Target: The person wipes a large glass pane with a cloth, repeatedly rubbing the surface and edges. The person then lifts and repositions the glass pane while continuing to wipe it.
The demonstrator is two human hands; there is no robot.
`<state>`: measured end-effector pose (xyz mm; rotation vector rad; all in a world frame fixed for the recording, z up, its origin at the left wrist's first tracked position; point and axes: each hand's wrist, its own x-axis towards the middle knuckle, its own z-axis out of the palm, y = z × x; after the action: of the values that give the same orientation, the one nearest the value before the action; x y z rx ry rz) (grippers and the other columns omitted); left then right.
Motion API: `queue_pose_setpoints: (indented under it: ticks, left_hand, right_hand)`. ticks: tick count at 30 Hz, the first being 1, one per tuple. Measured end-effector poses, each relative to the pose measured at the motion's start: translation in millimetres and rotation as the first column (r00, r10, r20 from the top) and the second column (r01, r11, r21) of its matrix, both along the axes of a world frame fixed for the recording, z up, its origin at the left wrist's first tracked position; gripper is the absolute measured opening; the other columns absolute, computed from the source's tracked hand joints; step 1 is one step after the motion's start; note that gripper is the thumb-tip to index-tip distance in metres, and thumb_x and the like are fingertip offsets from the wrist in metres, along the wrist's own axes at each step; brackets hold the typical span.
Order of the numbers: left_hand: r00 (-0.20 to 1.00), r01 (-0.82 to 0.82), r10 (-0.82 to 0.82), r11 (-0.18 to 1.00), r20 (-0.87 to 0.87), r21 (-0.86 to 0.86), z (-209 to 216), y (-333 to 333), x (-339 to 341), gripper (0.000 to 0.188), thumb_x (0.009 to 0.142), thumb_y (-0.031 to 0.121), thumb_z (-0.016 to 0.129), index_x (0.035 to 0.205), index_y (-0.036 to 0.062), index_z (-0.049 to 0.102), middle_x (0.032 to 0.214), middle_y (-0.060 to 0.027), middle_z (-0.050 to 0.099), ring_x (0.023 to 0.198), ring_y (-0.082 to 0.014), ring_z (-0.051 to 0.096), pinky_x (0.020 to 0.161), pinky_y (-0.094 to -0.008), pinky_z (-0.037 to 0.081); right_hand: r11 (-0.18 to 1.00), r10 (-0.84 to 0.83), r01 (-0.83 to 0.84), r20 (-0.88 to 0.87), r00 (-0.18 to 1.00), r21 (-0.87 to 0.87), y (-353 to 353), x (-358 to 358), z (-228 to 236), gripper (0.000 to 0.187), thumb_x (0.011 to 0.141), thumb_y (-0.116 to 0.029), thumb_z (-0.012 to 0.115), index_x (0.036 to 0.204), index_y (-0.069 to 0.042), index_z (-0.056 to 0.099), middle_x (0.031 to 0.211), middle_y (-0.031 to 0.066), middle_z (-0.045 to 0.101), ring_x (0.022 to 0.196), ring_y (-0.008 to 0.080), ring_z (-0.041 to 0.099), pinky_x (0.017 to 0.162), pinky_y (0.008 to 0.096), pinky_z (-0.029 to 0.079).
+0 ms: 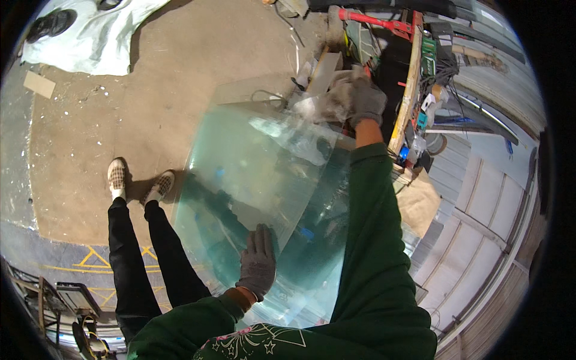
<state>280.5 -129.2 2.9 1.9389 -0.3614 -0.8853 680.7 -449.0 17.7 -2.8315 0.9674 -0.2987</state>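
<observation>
My left hand (258, 264), in a grey work glove, lies flat with its fingers stretched out on a glass sheet (210, 174). The sheet is greenish and see-through, with reflections across it, and stands tilted beside my legs. At its far right corner my right hand (367, 101), also gloved, is closed on a crumpled grey-brown rag (336, 96). Motion blurs the rag and hides some of the fingers. A pale, clear plastic piece (306, 108) shows just left of the rag.
On the right, a cluttered wooden rack (407, 90) holds cables, a green box (428, 57) and small tools. A red-handled tool (372, 19) lies at the back. White sheeting (90, 42) covers floor at the far left. Brown board (78, 180) lies under my shoes (117, 174).
</observation>
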Motion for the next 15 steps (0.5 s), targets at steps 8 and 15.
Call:
queue_pose_setpoints:
  ticks: [8, 15]
  left_hand:
    - [0.999, -0.008, 0.006, 1.0, 0.05, 0.028, -1.0, 2.8, -0.3, 0.078, 0.096, 0.015, 0.059, 0.164, -0.0087, 0.029, 0.173, -0.028, 0.028, 0.148, -0.0477, 0.043, 0.099, -0.0577, 0.054]
    - [0.997, 0.08, -0.081, 0.994, 0.01, 0.081, -0.4, -2.3, -2.6, 0.075, 0.098, 0.015, 0.057, 0.165, -0.0049, 0.031, 0.173, -0.0271, 0.028, 0.149, -0.0478, 0.043, 0.095, -0.0594, 0.055]
  right_hand:
    - [0.983, 0.047, -0.063, 0.095, 0.994, 0.174, 31.2, -107.3, 57.0, 0.052, 0.095, -0.045, 0.077, 0.1, 0.007, 0.072, 0.079, 0.0078, 0.068, 0.071, 0.0181, 0.059, 0.066, 0.039, 0.051]
    - [0.958, 0.272, -0.285, -0.216, 0.938, -0.031, 100.7, -184.8, 7.3, 0.037, 0.097, -0.029, 0.076, 0.116, 0.001, 0.066, 0.093, 0.011, 0.07, 0.084, 0.0186, 0.065, 0.073, 0.0375, 0.054]
